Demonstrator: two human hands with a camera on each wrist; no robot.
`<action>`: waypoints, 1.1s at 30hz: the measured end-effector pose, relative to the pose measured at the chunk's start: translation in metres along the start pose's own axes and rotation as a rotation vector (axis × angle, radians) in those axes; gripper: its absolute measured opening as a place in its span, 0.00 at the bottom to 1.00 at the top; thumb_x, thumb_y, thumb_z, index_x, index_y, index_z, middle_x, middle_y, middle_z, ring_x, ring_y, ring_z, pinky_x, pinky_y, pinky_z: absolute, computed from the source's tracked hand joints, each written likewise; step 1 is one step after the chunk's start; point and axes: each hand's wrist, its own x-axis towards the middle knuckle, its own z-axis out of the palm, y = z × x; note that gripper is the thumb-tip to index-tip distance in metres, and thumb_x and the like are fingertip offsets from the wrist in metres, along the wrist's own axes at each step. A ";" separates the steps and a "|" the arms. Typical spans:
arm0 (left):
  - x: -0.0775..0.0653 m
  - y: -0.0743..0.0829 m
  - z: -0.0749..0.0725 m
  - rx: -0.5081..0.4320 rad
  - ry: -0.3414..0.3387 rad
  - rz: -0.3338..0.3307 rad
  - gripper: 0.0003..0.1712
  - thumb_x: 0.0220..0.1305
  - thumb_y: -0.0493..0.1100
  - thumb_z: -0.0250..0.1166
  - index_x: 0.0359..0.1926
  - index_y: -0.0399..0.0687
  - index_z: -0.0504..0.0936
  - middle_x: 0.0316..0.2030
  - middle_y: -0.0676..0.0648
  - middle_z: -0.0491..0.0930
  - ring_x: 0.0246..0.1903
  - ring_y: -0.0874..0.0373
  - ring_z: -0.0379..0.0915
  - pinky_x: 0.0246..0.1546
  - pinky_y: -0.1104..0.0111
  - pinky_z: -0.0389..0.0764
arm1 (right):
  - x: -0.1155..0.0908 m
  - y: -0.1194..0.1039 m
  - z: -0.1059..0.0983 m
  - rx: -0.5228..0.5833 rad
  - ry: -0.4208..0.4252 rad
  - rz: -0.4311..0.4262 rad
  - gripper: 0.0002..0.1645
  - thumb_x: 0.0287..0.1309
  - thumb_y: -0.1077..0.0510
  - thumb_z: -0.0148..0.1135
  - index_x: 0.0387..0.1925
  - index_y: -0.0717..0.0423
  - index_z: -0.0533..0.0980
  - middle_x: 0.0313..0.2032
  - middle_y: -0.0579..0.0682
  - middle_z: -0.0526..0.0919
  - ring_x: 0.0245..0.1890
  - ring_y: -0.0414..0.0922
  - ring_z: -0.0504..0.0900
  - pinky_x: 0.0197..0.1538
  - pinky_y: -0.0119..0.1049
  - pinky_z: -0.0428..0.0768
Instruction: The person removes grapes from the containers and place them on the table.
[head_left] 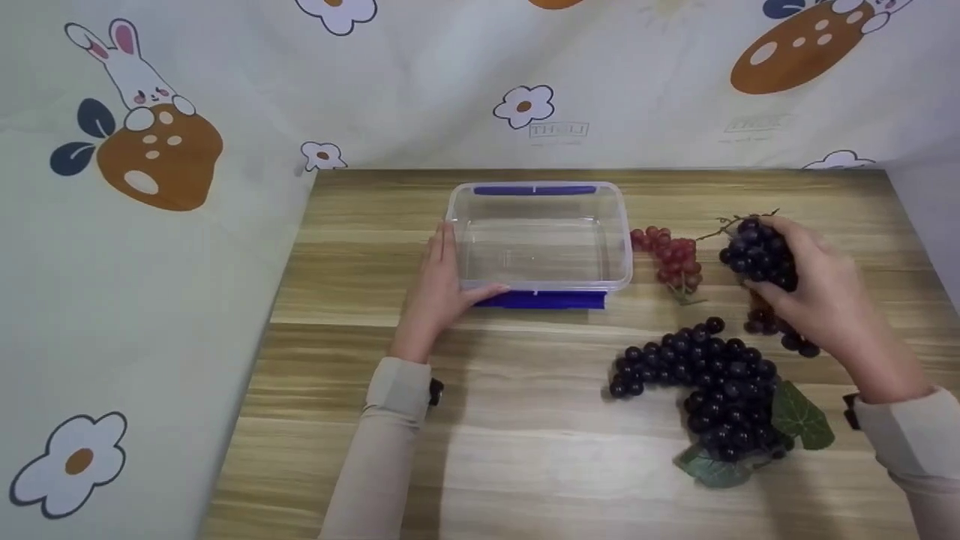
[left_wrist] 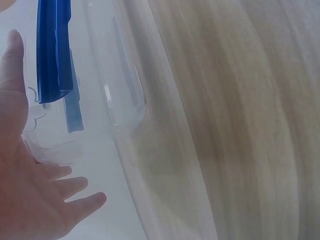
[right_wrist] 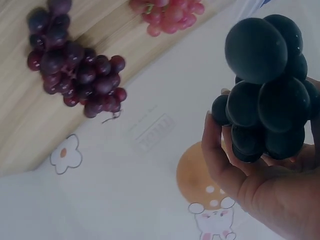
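A clear plastic container [head_left: 536, 286] with blue side clips stands lidless at the back of the table. My left hand [head_left: 436, 289] rests against its left front corner, fingers straight along the side and thumb on the front rim. My right hand [head_left: 821, 300] holds a small bunch of black grapes [right_wrist: 270, 95] between thumb and fingers, to the right of the container. Below that hand, a dark purple-red bunch of grapes [right_wrist: 75, 70] lies on the table, partly hidden in the head view. Between container and right hand lies a small bunch of red grapes [head_left: 677, 259].
A large bunch of black grapes [head_left: 720, 382] with green leaves [head_left: 801, 416] lies at the front right of the wooden table [head_left: 360, 315]. Patterned cloth [head_left: 420, 82] hangs behind the table and on its left side.
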 end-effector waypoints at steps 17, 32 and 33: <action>0.000 0.001 -0.003 0.082 -0.035 -0.003 0.80 0.56 0.74 0.73 0.84 0.34 0.34 0.85 0.35 0.35 0.83 0.38 0.37 0.83 0.50 0.47 | -0.051 0.045 -0.002 -0.068 0.050 0.042 0.49 0.47 0.76 0.76 0.70 0.73 0.64 0.55 0.85 0.73 0.51 0.84 0.73 0.50 0.83 0.72; 0.000 0.004 -0.005 0.115 -0.054 0.000 0.78 0.58 0.74 0.72 0.83 0.32 0.36 0.84 0.33 0.37 0.83 0.36 0.37 0.83 0.48 0.48 | -0.096 0.079 0.011 -0.060 0.038 0.140 0.49 0.45 0.77 0.76 0.69 0.77 0.63 0.54 0.87 0.72 0.49 0.86 0.72 0.50 0.84 0.70; 0.000 0.004 -0.005 0.119 -0.054 0.000 0.78 0.58 0.74 0.72 0.83 0.32 0.36 0.84 0.33 0.37 0.83 0.36 0.37 0.83 0.48 0.48 | -0.099 0.081 0.012 -0.061 0.043 0.141 0.49 0.45 0.78 0.75 0.69 0.77 0.63 0.53 0.87 0.72 0.48 0.86 0.72 0.50 0.84 0.70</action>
